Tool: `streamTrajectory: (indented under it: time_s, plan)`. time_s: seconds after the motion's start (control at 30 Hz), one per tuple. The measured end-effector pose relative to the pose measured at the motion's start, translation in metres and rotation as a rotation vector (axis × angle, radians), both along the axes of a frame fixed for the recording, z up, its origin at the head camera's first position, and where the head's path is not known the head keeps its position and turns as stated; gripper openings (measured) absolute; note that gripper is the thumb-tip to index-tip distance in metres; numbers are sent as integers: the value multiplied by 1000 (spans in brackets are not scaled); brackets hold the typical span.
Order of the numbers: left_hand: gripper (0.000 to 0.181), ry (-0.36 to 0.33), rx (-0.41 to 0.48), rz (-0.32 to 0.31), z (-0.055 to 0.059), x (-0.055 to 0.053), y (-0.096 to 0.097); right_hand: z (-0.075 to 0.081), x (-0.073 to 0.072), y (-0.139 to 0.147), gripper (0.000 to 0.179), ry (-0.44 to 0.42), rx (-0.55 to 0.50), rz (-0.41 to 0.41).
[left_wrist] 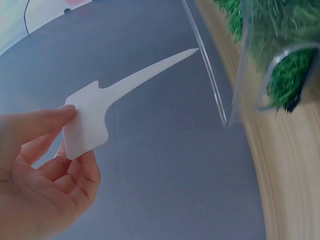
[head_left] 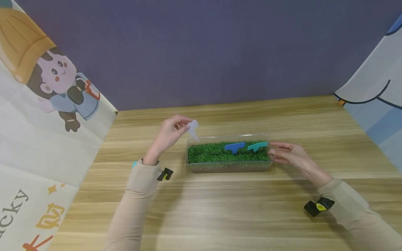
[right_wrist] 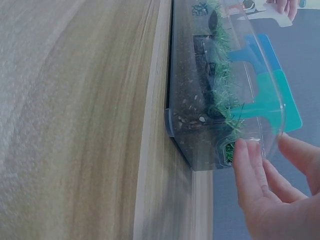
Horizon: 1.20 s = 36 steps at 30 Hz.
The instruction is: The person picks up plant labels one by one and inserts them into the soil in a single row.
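Observation:
My left hand [head_left: 169, 134] pinches a white T-shaped plant label [left_wrist: 87, 120] by its broad head between thumb and fingers. The label's pointed stem slants down toward the left end of a clear plastic planter box [head_left: 230, 168], its tip overlapping the rim in the left wrist view. Green artificial grass [head_left: 207, 153] covers the dark filling of the box. A blue label [head_left: 235, 147] and a teal label [head_left: 258, 146] stand in the grass toward the right. At the box's right end, my right hand [head_left: 292, 157] holds the end wall, with fingers beside its handle opening [right_wrist: 229, 152].
The box rests on a wood-grain table [head_left: 220, 205]. A dark blue-grey panel [head_left: 220, 52] rises behind the table, and printed cloths [head_left: 41, 146] hang at both sides. Black wrist-worn devices [head_left: 319, 206] are strapped over both sleeves.

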<state>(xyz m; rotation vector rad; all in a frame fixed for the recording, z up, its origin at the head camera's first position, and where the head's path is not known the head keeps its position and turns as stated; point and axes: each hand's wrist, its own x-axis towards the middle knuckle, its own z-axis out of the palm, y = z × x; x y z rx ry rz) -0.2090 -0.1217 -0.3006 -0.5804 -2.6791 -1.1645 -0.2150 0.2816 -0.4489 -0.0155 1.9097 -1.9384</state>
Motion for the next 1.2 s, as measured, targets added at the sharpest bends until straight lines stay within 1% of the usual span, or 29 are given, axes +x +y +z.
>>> streamTrajectory:
  time_s: [0.13,0.27,0.47,0.67,0.77,0.87,0.97,1.07,1.2]
  plan:
    - [22,-3,-11,-26,-3,0,7,0,0,-1,77,-10,27,-20]
    - [22,-30,-14,-38,-5,0,13,1,0,-2,87,-3,51,-10]
    - [22,-83,-2,-78,-7,1,21,3,1,-3,87,2,53,-11]
    - [22,-101,-6,-120,-11,3,28,4,2,-3,89,15,61,-1]
    - [23,-112,-15,-137,-13,3,32,3,2,-3,88,11,45,-3]
    - [23,-119,-16,-149,-14,4,34,3,1,-2,83,8,26,-3]
    - [22,-123,-14,-167,-16,4,37,6,3,-2,72,22,-10,22]
    - [22,-129,-14,-179,-18,3,40,16,8,-4,57,51,-44,63]
    - [22,-133,-22,-187,-21,2,43,36,18,-12,51,77,-43,83]
